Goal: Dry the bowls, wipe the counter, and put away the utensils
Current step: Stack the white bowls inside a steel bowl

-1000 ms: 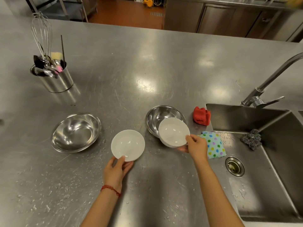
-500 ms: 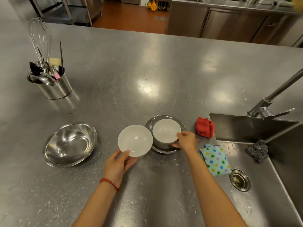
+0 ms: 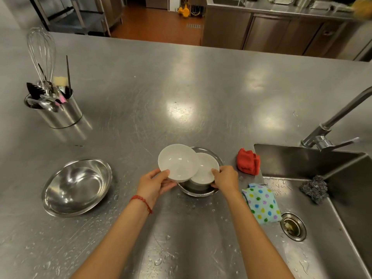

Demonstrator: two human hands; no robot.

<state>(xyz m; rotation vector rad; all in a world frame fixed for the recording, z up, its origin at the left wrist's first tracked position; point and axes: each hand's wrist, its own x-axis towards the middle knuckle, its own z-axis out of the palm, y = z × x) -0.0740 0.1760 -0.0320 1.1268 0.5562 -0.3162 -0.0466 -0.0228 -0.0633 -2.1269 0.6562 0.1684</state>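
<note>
My left hand [image 3: 154, 183] grips the near rim of a white bowl [image 3: 176, 162] and holds it above the counter, overlapping a second white bowl [image 3: 205, 169]. That second bowl sits inside a small steel bowl [image 3: 198, 191], with my right hand [image 3: 225, 178] pinching its near right rim. A larger steel bowl [image 3: 77, 186] stands apart on the left. At the far left a steel utensil holder [image 3: 60, 113] carries a whisk [image 3: 41, 51] and several utensils. Water drops dot the steel counter [image 3: 181, 97] near me.
A red cloth [image 3: 248, 161] lies right of the bowls by the sink's corner. A dotted cloth [image 3: 261, 202] lies on the sink [image 3: 332, 228] edge, a steel scourer [image 3: 314, 189] beyond it. The tap [image 3: 330, 127] arches over the sink at right.
My right hand set its white bowl down into the small steel bowl. My left hand lifted the other white bowl and carried it right, over the first one.
</note>
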